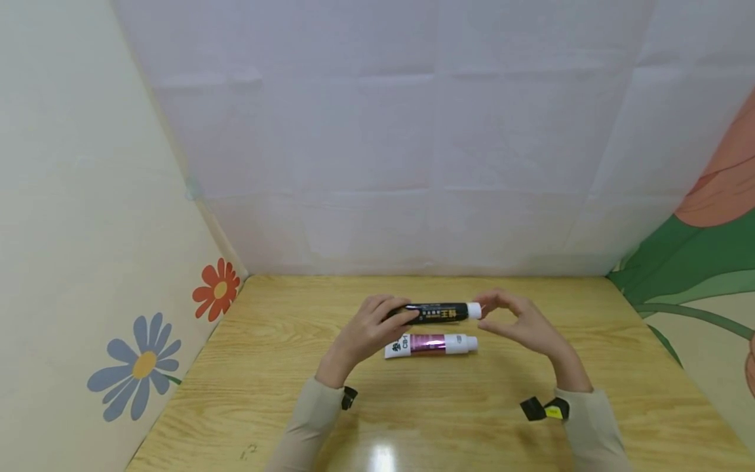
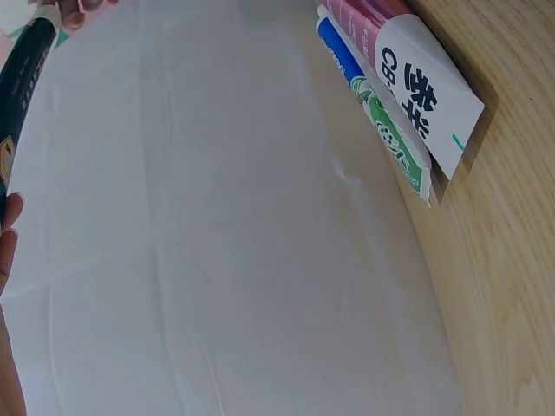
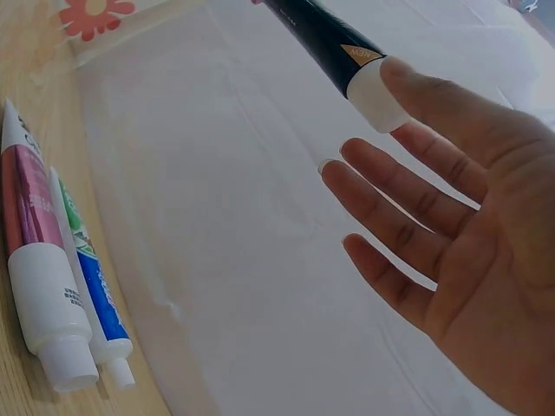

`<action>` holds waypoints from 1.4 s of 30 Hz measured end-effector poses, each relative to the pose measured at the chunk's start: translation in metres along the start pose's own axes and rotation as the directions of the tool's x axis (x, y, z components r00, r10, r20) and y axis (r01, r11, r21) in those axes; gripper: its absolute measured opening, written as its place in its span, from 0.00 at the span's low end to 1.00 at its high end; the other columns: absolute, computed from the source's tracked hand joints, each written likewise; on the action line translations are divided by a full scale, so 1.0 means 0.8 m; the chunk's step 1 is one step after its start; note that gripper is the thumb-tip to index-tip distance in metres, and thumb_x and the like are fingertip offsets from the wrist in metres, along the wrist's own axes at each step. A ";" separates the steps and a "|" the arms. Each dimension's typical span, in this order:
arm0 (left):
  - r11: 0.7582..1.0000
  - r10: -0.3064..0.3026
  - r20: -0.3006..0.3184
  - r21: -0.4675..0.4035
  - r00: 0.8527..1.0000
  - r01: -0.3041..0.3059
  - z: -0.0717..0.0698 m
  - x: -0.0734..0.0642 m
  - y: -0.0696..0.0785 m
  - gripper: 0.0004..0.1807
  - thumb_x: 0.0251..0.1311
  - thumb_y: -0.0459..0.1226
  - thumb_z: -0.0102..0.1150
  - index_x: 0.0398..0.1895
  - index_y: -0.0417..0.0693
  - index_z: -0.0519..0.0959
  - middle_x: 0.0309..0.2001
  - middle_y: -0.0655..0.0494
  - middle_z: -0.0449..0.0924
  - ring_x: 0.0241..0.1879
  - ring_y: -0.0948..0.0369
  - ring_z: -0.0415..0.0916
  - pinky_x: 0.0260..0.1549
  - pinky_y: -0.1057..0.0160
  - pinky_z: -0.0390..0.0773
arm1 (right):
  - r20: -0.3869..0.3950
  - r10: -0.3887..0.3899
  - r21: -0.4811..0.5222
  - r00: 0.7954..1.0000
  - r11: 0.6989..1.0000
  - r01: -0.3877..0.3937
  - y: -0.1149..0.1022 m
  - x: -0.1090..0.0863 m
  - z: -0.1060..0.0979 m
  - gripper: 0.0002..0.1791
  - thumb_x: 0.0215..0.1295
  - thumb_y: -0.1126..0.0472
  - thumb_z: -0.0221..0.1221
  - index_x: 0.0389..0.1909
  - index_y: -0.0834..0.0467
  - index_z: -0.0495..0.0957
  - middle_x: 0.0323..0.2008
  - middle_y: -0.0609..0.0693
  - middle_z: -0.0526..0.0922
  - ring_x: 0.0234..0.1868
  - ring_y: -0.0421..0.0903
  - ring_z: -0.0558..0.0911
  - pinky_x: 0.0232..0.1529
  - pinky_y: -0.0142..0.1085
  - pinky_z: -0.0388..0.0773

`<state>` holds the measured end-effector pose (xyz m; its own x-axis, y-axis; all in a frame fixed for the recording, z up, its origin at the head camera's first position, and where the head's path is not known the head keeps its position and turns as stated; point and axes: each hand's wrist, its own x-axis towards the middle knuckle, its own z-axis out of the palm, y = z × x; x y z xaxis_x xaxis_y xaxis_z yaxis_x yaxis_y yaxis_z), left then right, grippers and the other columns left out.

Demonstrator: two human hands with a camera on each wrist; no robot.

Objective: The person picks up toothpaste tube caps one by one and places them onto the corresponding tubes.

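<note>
My left hand (image 1: 373, 328) grips a black toothpaste tube (image 1: 439, 313) by its tail end and holds it level above the table. The tube's white cap (image 3: 378, 97) points to the right. Close by the cap is my right hand (image 1: 522, 322), its thumb and fingers spread in a wide curve. In the right wrist view its thumb tip overlaps the cap's edge, while the other fingers are extended. A white and magenta toothpaste tube (image 1: 427, 344) lies on the table below the held one. Beside it is a smaller green and blue tube (image 3: 88, 269), hidden in the head view.
The wood-grain table (image 1: 436, 419) meets a creased white sheet (image 1: 413, 164) at the back. A cream wall with painted flowers (image 1: 144, 365) stands on the left, and a wall with large painted leaves (image 1: 666, 262) on the right.
</note>
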<state>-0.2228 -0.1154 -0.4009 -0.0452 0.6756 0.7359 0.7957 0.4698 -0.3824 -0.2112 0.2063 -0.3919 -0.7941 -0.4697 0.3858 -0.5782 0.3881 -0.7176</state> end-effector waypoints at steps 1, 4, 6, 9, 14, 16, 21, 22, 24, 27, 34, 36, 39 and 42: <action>1.000 0.000 -0.001 0.000 1.000 0.000 0.000 0.000 0.000 0.25 0.47 0.41 0.70 0.52 0.52 0.77 0.46 0.50 0.77 0.45 0.57 0.72 0.43 0.62 0.75 | -0.001 -0.005 -0.002 1.000 1.000 0.005 0.000 0.000 0.000 0.20 0.58 0.58 0.63 0.52 0.50 0.74 0.39 0.43 0.80 0.42 0.42 0.78 0.52 0.55 0.66; 1.000 -0.001 -0.003 0.001 1.000 0.001 0.001 0.000 0.000 0.27 0.44 0.40 0.72 0.51 0.52 0.77 0.46 0.50 0.78 0.44 0.57 0.72 0.42 0.62 0.75 | -0.004 -0.018 -0.008 1.000 1.000 0.018 -0.002 0.000 0.001 0.21 0.57 0.58 0.64 0.53 0.48 0.73 0.39 0.41 0.80 0.42 0.41 0.78 0.52 0.53 0.68; 1.000 -0.001 -0.002 0.003 1.000 0.001 0.001 -0.001 0.000 0.28 0.42 0.40 0.73 0.51 0.52 0.77 0.46 0.50 0.78 0.44 0.57 0.72 0.42 0.62 0.75 | -0.007 -0.027 -0.012 1.000 1.000 0.027 -0.003 0.001 0.001 0.21 0.57 0.59 0.64 0.53 0.48 0.73 0.39 0.41 0.80 0.42 0.40 0.79 0.51 0.53 0.69; 1.000 0.000 -0.002 0.003 1.000 0.000 0.001 -0.001 0.000 0.29 0.40 0.40 0.74 0.51 0.52 0.77 0.46 0.50 0.78 0.44 0.57 0.72 0.42 0.62 0.75 | -0.011 -0.032 -0.016 0.999 0.999 0.032 -0.004 0.001 0.002 0.20 0.57 0.59 0.64 0.52 0.48 0.74 0.38 0.40 0.81 0.42 0.39 0.79 0.51 0.52 0.69; 1.000 0.005 -0.004 0.003 1.000 -0.005 0.002 -0.002 -0.001 0.26 0.45 0.41 0.71 0.51 0.52 0.77 0.47 0.51 0.77 0.44 0.57 0.72 0.43 0.62 0.75 | -0.015 -0.003 -0.028 1.000 1.000 0.003 -0.006 0.002 0.003 0.17 0.59 0.61 0.62 0.50 0.49 0.75 0.39 0.41 0.80 0.42 0.39 0.78 0.52 0.52 0.68; 1.000 0.006 -0.002 0.004 1.000 -0.006 0.001 -0.002 -0.001 0.23 0.50 0.41 0.68 0.51 0.52 0.77 0.48 0.51 0.76 0.44 0.57 0.72 0.43 0.62 0.75 | -0.014 0.008 -0.031 1.000 0.999 -0.009 -0.012 0.002 0.004 0.17 0.59 0.62 0.61 0.50 0.51 0.75 0.39 0.43 0.81 0.41 0.40 0.78 0.52 0.53 0.67; 1.000 0.003 0.001 0.008 1.000 -0.003 0.000 -0.002 -0.001 0.23 0.51 0.42 0.67 0.52 0.52 0.77 0.48 0.51 0.76 0.45 0.57 0.72 0.43 0.62 0.75 | -0.006 0.021 -0.046 1.000 0.999 -0.021 -0.038 0.001 0.002 0.15 0.61 0.65 0.59 0.49 0.57 0.76 0.39 0.46 0.81 0.40 0.41 0.78 0.52 0.56 0.68; 1.000 0.003 0.001 0.009 1.000 -0.003 0.000 -0.002 -0.001 0.23 0.50 0.42 0.68 0.52 0.52 0.77 0.48 0.51 0.76 0.45 0.57 0.72 0.43 0.62 0.75 | -0.006 0.024 -0.056 1.000 0.998 -0.025 -0.043 0.002 0.002 0.14 0.61 0.64 0.59 0.48 0.58 0.76 0.38 0.46 0.82 0.40 0.40 0.78 0.51 0.56 0.68; 1.000 0.005 0.004 0.014 1.000 -0.005 0.000 -0.002 -0.001 0.23 0.50 0.42 0.68 0.52 0.53 0.77 0.48 0.51 0.76 0.44 0.57 0.72 0.43 0.62 0.75 | -0.008 0.031 -0.067 0.999 0.997 -0.031 -0.049 0.002 0.001 0.13 0.61 0.64 0.59 0.47 0.58 0.77 0.38 0.46 0.82 0.40 0.39 0.78 0.51 0.55 0.68; 1.000 0.006 0.008 0.019 1.000 -0.006 -0.001 -0.003 -0.001 0.19 0.56 0.43 0.63 0.52 0.53 0.77 0.49 0.51 0.76 0.44 0.57 0.72 0.43 0.62 0.74 | -0.014 0.029 -0.085 0.999 0.996 -0.030 -0.051 0.002 0.002 0.10 0.61 0.64 0.59 0.44 0.58 0.78 0.37 0.46 0.82 0.40 0.38 0.78 0.51 0.54 0.69; 1.000 0.006 0.019 0.007 1.000 -0.006 -0.001 -0.004 0.000 0.19 0.59 0.43 0.60 0.53 0.53 0.76 0.49 0.52 0.76 0.45 0.58 0.72 0.43 0.62 0.74 | 0.015 0.034 -0.058 0.999 0.998 -0.033 -0.049 0.002 0.003 0.06 0.65 0.63 0.55 0.39 0.56 0.79 0.34 0.46 0.83 0.38 0.42 0.81 0.48 0.54 0.71; 1.000 0.007 0.020 0.005 1.000 -0.007 -0.001 -0.004 0.000 0.18 0.59 0.43 0.59 0.53 0.52 0.76 0.49 0.52 0.76 0.45 0.58 0.72 0.43 0.62 0.74 | 0.025 0.032 -0.047 0.999 0.998 -0.031 -0.049 0.002 0.003 0.06 0.66 0.64 0.53 0.38 0.56 0.79 0.33 0.47 0.83 0.37 0.43 0.81 0.48 0.55 0.71; 1.000 0.012 0.016 0.002 1.000 -0.012 -0.001 -0.004 0.000 0.17 0.62 0.43 0.56 0.53 0.52 0.76 0.49 0.51 0.76 0.45 0.58 0.72 0.43 0.62 0.74 | 0.035 0.014 -0.041 0.999 0.999 -0.013 -0.039 0.003 0.004 0.08 0.67 0.65 0.51 0.35 0.57 0.79 0.32 0.48 0.83 0.38 0.41 0.80 0.46 0.51 0.73; 1.000 0.016 0.020 0.000 1.000 -0.016 -0.002 -0.003 0.000 0.18 0.59 0.42 0.59 0.53 0.52 0.76 0.49 0.51 0.76 0.45 0.57 0.72 0.44 0.62 0.74 | 0.038 -0.015 -0.047 0.999 0.999 0.017 -0.018 0.004 0.007 0.11 0.69 0.65 0.49 0.32 0.54 0.79 0.32 0.44 0.82 0.39 0.39 0.79 0.45 0.47 0.74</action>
<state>-0.2220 -0.1180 -0.4017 -0.0441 0.6943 0.7183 0.7962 0.4587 -0.3945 -0.2043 0.1946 -0.3834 -0.7776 -0.5050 0.3745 -0.5997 0.4167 -0.6832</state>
